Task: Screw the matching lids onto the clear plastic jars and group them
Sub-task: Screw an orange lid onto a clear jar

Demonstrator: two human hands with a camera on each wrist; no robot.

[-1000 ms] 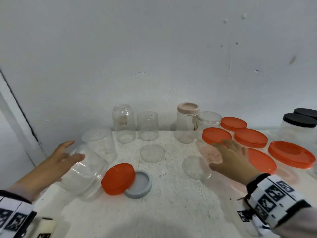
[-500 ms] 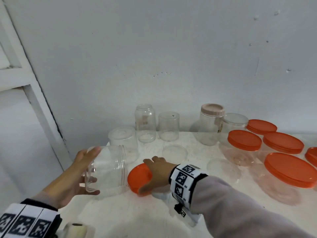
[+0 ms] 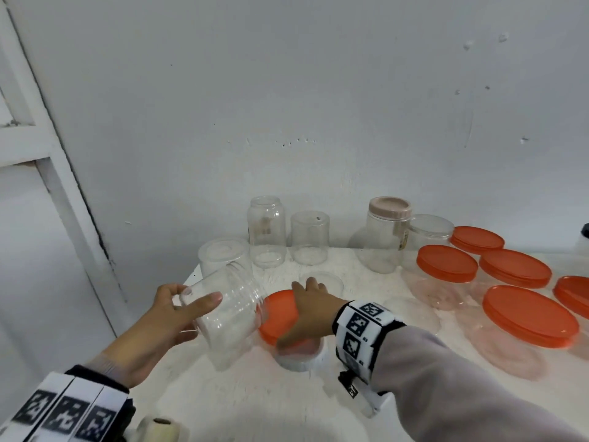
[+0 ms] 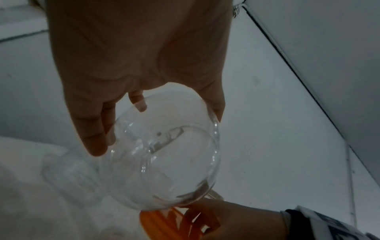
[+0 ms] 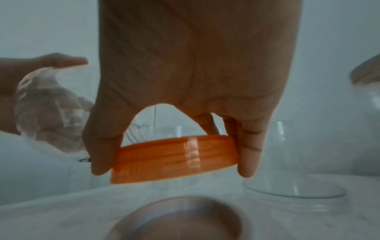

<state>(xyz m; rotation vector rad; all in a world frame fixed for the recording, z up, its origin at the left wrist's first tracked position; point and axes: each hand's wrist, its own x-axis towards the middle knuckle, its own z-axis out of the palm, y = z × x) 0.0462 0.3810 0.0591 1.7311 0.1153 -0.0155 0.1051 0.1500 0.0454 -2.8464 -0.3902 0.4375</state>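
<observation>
Left hand (image 3: pixel 159 327) grips a tilted clear jar (image 3: pixel 228 314); right hand (image 3: pixel 310 314) pinches an orange lid (image 5: pixel 174 158); no writing is legible.

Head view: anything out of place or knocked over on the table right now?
Nothing spilled or damaged. The clear jar is tilted only because the left hand grips it, while the right hand holds the orange lid just above the white lid.

Grey sleeves (image 3: pixel 462 371); white wristbands (image 3: pixel 363 330) printed with black square markers
</observation>
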